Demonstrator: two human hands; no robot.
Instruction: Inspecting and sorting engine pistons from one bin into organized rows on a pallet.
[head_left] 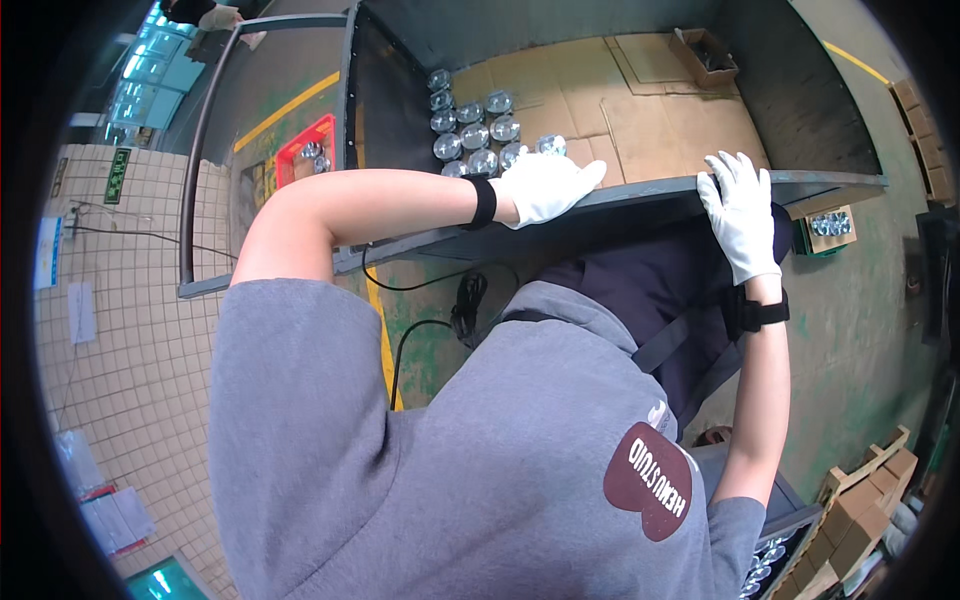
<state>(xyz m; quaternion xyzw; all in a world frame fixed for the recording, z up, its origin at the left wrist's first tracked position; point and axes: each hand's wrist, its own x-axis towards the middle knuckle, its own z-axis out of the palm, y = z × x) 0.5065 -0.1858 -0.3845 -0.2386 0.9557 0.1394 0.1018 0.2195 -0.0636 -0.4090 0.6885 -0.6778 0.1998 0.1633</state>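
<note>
My left hand point(548, 188), in a white glove, reaches over the near rim of a dark metal bin point(640, 187). Its thumb sticks out to the right, and the other fingers are partly hidden. Just beyond it is a shiny, clear round piece point(551, 145); whether the fingers touch it cannot be made out. More such round pieces point(475, 136) stand in rows at the bin's left side. My right hand point(740, 215), also gloved in white, lies on the rim farther right, fingers stretched out and holding nothing.
Flattened cardboard point(660, 135) lines the bin, with a small brown box point(704, 57) in its far right corner. A red crate point(305, 150) stands left of the bin. Black cable point(468, 308) hangs below the rim. Cartons point(850, 520) are stacked at lower right.
</note>
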